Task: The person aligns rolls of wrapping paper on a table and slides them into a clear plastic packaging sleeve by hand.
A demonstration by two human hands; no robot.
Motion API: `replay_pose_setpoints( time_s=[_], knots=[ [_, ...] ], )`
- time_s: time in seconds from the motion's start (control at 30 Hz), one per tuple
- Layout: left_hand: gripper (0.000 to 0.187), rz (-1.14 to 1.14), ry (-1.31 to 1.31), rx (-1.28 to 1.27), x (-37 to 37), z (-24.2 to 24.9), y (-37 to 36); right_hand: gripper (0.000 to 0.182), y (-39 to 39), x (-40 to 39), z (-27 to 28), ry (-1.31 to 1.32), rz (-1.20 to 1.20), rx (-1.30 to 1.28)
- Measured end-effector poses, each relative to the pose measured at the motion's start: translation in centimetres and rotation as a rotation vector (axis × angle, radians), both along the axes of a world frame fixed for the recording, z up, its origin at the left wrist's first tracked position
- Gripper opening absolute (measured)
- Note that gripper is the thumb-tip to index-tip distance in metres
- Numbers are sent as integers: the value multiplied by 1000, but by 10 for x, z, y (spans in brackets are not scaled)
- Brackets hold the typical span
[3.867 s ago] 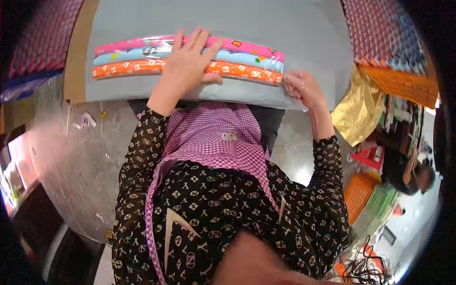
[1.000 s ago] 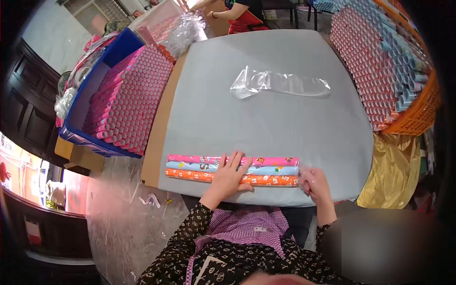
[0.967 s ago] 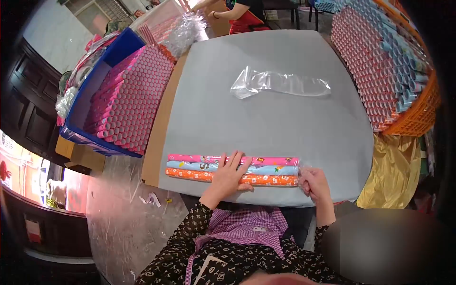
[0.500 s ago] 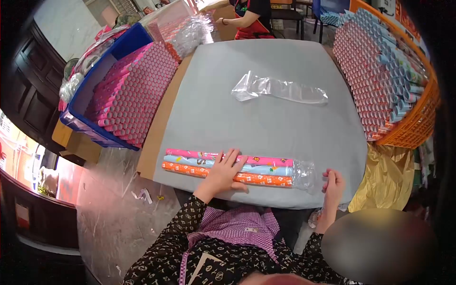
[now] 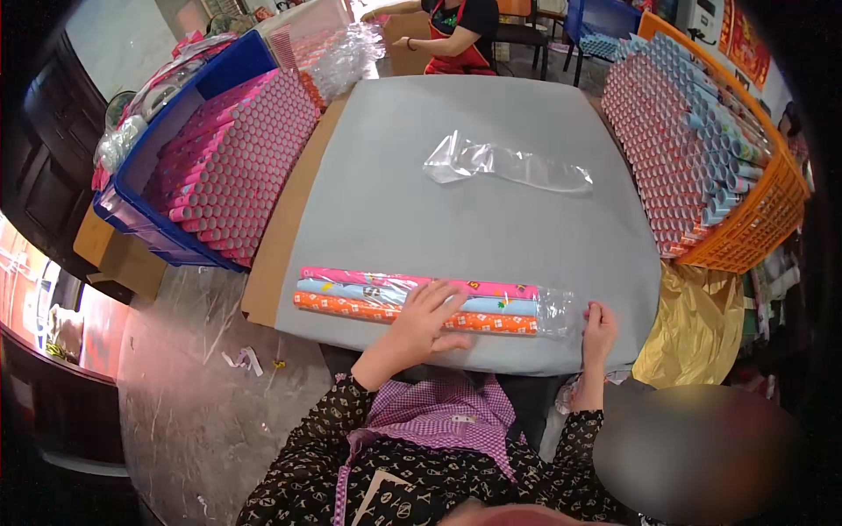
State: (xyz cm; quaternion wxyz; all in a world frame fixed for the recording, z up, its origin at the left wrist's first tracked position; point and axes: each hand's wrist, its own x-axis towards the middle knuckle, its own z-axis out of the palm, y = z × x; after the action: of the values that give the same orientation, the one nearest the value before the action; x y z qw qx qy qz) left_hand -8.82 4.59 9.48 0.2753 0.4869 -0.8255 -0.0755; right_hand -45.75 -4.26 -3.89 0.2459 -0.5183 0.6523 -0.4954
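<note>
Three patterned rolls, a pink roll, a light blue roll and an orange roll, lie side by side in a clear plastic sleeve near the front edge of the grey table. My left hand rests on the middle of the rolls with its fingers spread. Just beyond the sleeve's right end is my right hand, its fingers curled together; whether they pinch anything is too small to tell. Farther back lies an empty clear sleeve.
A blue crate of pink rolls stands at the left. At the right is an orange basket full of red and blue rolls. Gold sheeting hangs below it. Another person is behind the table.
My right hand has moved slightly closer to the sleeve's end, its fingers now more closed. My left hand stays on the rolls. The whole view has shifted a little.
</note>
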Motion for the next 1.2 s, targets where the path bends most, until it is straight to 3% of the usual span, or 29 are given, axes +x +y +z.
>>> replay_pose_setpoints(
  time_s=[0.1,0.17,0.23,0.3,0.47,0.63,0.7,0.9,1.2],
  knots=[
    [75,-101,183,87,13,52,6,20,4,2,20,-191,-3,18],
    [83,-196,330,247,27,96,11,21,6,-1,32,-505,40,68],
    [92,-352,680,346,31,139,24,22,7,0,52,-504,24,58],
    [92,-353,677,328,39,138,23,25,4,4,81,-511,2,43],
    [90,-345,683,276,49,136,31,46,28,37,214,-304,476,-328],
    [89,-312,722,137,38,122,28,94,46,85,318,-249,981,-897],
    [88,-323,730,0,34,126,9,98,66,103,356,-484,1174,-837],
    [86,-296,639,-299,56,153,-18,94,18,121,375,-417,1282,-1013],
    [84,-282,557,-342,63,163,7,87,37,116,361,-457,1177,-996]
  ],
)
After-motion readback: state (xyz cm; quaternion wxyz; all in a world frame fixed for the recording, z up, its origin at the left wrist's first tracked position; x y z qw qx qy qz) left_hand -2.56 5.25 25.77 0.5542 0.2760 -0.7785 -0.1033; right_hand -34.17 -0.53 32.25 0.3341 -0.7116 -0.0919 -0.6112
